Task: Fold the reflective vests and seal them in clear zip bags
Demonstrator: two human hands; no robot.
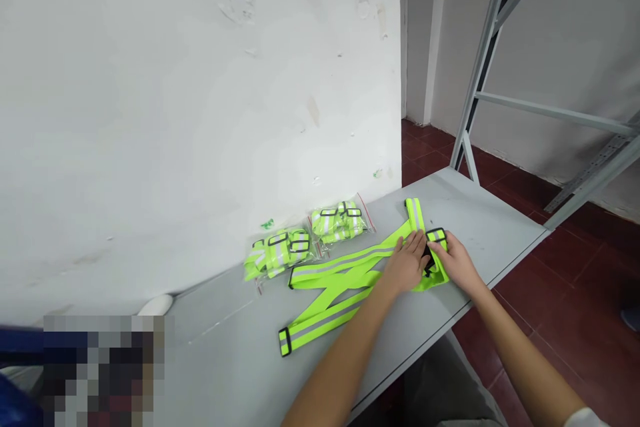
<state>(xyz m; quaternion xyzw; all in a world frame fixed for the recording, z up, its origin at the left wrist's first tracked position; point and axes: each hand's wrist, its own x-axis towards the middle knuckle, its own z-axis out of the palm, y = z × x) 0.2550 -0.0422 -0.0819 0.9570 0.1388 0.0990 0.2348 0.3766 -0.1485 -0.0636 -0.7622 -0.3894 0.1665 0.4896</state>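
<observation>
From here I count two clear plastic zip bags [277, 253] packed with lime webbing, behind the left part of one lime-yellow webbing harness [345, 283] with silver stripes and black plastic sliders, spread on the grey tabletop [220, 353]. The harness looks light, soft, floppy and hard to break; its stiffer sliders seem the surest hold. The left hand [407, 260] lies flat on the harness's right part, fingers extended, not gripping. At the harness's right end, the right hand [456, 260] grasps its edge beside a slider.
</observation>
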